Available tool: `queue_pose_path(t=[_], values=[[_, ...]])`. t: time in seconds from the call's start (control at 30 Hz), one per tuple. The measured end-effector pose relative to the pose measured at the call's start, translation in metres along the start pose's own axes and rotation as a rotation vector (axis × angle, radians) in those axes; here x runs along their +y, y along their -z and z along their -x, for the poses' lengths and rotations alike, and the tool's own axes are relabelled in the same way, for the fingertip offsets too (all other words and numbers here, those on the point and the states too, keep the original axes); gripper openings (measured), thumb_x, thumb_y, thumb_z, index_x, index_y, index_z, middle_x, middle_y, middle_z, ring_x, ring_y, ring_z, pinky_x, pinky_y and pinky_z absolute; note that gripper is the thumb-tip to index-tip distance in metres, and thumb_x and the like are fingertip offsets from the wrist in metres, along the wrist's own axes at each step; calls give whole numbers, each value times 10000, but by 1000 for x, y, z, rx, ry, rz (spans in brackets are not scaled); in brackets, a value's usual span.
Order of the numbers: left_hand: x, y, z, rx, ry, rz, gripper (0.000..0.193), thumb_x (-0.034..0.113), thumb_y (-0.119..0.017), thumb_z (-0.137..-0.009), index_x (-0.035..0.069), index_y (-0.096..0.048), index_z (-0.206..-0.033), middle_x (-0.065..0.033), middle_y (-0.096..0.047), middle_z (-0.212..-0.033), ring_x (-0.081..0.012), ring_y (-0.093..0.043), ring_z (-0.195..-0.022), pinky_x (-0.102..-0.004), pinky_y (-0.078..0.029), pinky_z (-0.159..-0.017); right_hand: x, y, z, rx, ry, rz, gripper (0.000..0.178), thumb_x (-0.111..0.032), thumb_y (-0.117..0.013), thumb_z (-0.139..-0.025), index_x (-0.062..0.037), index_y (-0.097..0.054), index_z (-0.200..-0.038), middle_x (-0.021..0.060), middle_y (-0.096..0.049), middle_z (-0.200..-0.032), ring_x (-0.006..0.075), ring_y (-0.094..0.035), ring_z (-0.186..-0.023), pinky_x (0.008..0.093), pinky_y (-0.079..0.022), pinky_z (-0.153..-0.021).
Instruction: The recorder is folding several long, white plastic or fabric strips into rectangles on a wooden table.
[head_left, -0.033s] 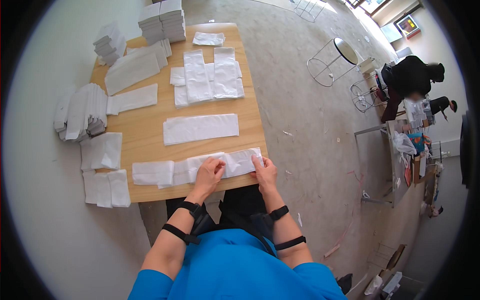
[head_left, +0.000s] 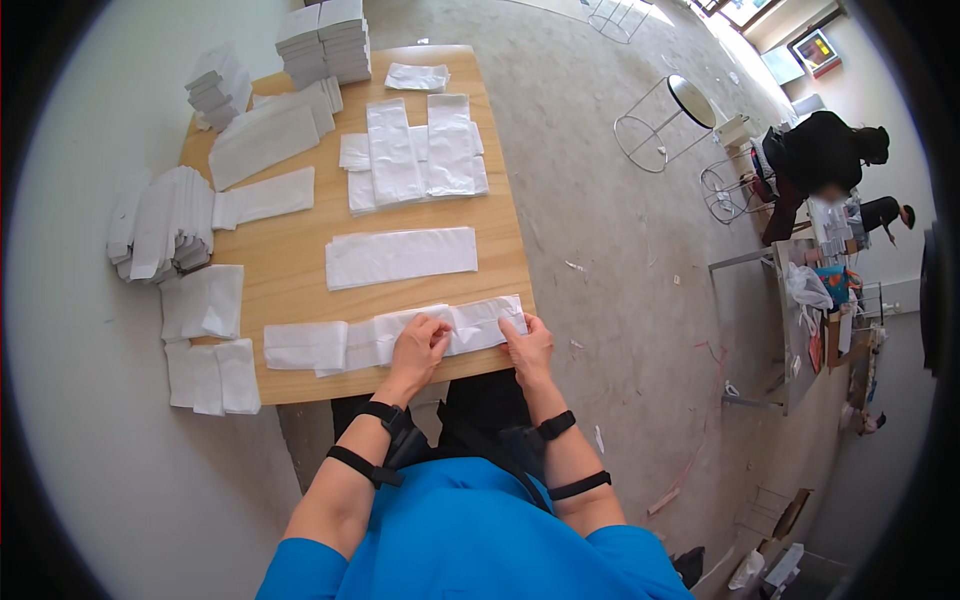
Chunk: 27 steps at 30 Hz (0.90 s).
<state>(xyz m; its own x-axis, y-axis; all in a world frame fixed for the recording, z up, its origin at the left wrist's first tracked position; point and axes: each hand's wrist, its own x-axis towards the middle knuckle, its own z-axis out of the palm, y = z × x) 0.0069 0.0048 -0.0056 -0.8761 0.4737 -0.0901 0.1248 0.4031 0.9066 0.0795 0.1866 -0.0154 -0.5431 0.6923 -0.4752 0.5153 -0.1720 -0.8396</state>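
While right hand (head_left: 530, 346) pinches white packet (head_left: 482, 323), contents hidden, left hand (head_left: 420, 345) curled, grasp unclear

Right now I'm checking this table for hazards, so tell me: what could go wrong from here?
The overlapping white sheets lie along the wooden table's near edge, with the left hand on them and the right hand at their right end; a tug might pull them out of line. The tall white stacks at the far edge could perhaps topple if bumped.
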Motion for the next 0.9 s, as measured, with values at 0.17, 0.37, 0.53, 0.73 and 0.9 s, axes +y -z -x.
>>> queue_pose_path(t=[0.17, 0.37, 0.53, 0.73, 0.9], values=[[-4, -2, -1, -35, 36, -90, 266, 76, -679, -747, 65, -649, -1011, -58, -520, -819, -167, -548, -665, -290, -483, -653, 6, 2, 3, 180, 311, 259, 303, -152, -715, -748, 23, -642, -985, 86, -689, -838, 127, -650, -779, 289, -517, -690], [1, 2, 0, -29, 15, -142, 468, 83, -683, -723, 128, -599, -1181, -60, -536, -875, -221, -600, -736, -336, -499, -708, -31, 9, 34, 76, 375, 118, 215, -48, -691, -792, 25, -647, -989, 38, -678, -839, 71, -609, -733, 216, -493, -674], [-4, 4, 0, -16, 59, -31, 480, 114, -697, -758, 85, -573, -1221, -61, -573, -857, -176, -590, -697, -297, -499, -687, -39, -7, 52, 60, 505, 163, 155, -29, -664, -800, 10, -650, -949, 67, -652, -823, 119, -612, -699, 255, -490, -635], [13, 36, 11, 85, 275, 493, 403, 237, -642, -899, -1, -550, -1210, -64, -637, -915, -106, -586, -741, -256, -491, -678, -51, -48, 86, -25, 715, 308, 141, -6, -627, -794, -19, -629, -934, 137, -603, -802, 272, -609, -675, 354, -494, -616], [-1, 45, 21, 239, 366, 525, 431, 183, -678, -857, -4, -518, -1211, -51, -640, -822, -107, -590, -736, -249, -496, -690, -44, -78, 103, -222, 821, 354, 143, -102, -659, -802, -34, -632, -925, 121, -616, -817, 262, -610, -667, 347, -488, -603]])
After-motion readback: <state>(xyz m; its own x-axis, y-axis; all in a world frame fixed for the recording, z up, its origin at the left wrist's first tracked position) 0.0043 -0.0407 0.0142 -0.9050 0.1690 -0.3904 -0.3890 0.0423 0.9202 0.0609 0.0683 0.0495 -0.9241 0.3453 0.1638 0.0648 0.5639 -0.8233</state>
